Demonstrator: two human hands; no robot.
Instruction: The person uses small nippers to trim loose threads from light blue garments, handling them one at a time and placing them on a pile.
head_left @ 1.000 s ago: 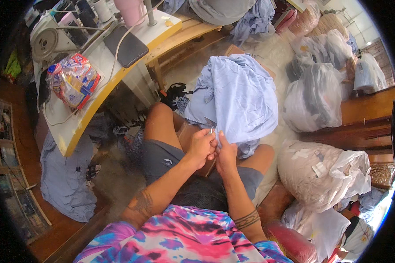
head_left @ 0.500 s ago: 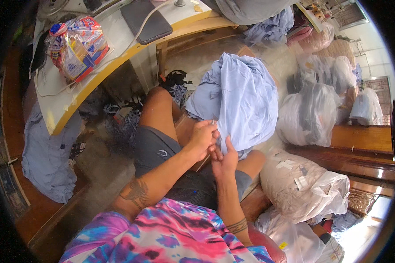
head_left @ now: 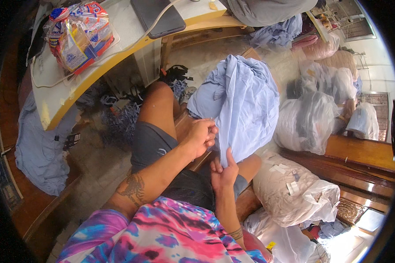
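A large heap of light blue cloth (head_left: 245,105) lies bunched in front of me, between and beyond my knees. My right hand (head_left: 224,173) pinches a lower fold of this cloth between thumb and fingers, near my right thigh. Just up and to its left, my left hand (head_left: 200,136) is closed with curled fingers at the near left edge of the heap. A tiny pale tip shows above its fingertips; I cannot make out what it is.
A yellow-edged white table (head_left: 118,57) at the upper left bears a bread bag (head_left: 81,41), a dark phone (head_left: 160,17) and a cable. Clear bags of cloth (head_left: 305,116) stand right, with another bag (head_left: 294,188) beside my right knee. Fabric scraps (head_left: 123,120) lie under the table.
My hands have moved apart: the right has drawn down toward me with a fold of the cloth, now stretched nearer my lap. The left remains closed at the heap's edge.
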